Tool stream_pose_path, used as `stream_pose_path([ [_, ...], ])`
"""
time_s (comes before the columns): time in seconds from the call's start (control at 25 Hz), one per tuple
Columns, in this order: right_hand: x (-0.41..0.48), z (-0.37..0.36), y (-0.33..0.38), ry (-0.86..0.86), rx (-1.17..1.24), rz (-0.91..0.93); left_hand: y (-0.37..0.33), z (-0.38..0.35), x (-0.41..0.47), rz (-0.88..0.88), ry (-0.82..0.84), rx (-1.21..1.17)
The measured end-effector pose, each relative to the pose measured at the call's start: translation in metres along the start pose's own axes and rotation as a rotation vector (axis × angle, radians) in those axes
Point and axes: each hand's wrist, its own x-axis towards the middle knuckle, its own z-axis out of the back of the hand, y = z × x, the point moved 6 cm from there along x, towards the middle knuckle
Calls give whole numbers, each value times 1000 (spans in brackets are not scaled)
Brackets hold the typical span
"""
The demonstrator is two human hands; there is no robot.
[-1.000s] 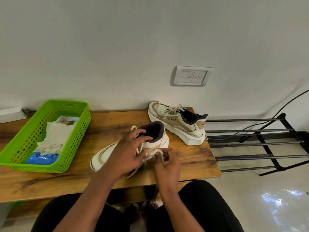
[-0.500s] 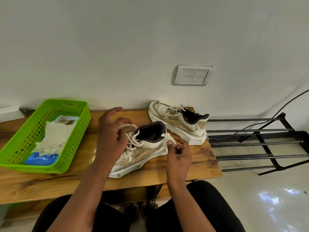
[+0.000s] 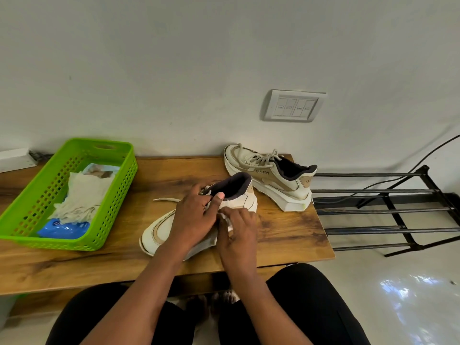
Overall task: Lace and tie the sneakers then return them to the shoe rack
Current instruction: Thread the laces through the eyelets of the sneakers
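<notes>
A cream and tan sneaker (image 3: 159, 232) lies on the wooden table (image 3: 124, 265) in front of me, toe to the left, dark heel opening up. My left hand (image 3: 196, 217) covers its lacing area and pinches the lace near the tongue. A loose lace end (image 3: 165, 199) trails left on the table. My right hand (image 3: 240, 227) presses on the shoe's near side, fingers closed on the lace or the upper. The second sneaker (image 3: 271, 175), with its lace through the eyelets, stands at the back right corner of the table. The black shoe rack (image 3: 388, 210) stands to the right.
A green plastic basket (image 3: 109, 207) holding cloths and a blue item sits on the table's left. A switch plate (image 3: 293, 106) is on the wall. A black cable (image 3: 423, 155) runs down to the rack. My knees are under the table's front edge.
The near sneaker has tipped from showing its lettered side to lying with its top under my hands. My left hand came down onto the laces and my right hand moved left onto the shoe.
</notes>
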Motion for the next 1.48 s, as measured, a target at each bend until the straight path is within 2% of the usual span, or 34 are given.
stream_pose_path([
  [0.12, 23, 19, -25, -118, -10, -197, -5, 1, -4, -14, -24, -33],
  [0.16, 19, 17, -19, -100, -14, -172, -4, 0, -6, -5, -37, -37],
  [0.28, -13, -7, 12, 100, 2, 65, 0, 1, -5, 28, -62, -46],
  [0.36, -15, -11, 11, 151, -21, 150, 1, 0, -4, 34, -46, -41],
  [0.4, -7, -7, 7, 119, -40, 131, 0, 0, -4, 40, -36, -42],
  [0.56, 29, 14, -28, -109, -4, -156, -2, -1, -5, 47, -13, -56],
  [0.76, 21, 8, -30, -45, -82, -234, 0, -3, -5, 95, -56, -38],
  [0.88, -27, -10, 7, 107, -56, -74, 2, -3, -2, 145, -96, -11],
  [0.96, -22, -9, 5, 100, -82, 21, 0, -1, -3, 145, -98, 0],
  [1.08, 17, 7, -32, -45, -103, -225, -6, 1, -7, 146, -101, -40],
  [1.16, 22, 8, -38, -77, -80, -280, -6, 0, -9, 171, -125, -56],
  [1.24, -1, -5, -22, 23, -51, -240, -4, 1, -8, 195, -172, -82],
  [1.36, -27, -8, -3, 270, 39, -188, -2, 4, -10, 244, -224, -93],
  [1.44, -10, 2, -10, 389, -1, -214, -6, 5, -8, 242, -155, -79],
  [1.48, -1, 11, -13, 376, -36, -221, -8, 7, -5, 205, -78, -45],
])
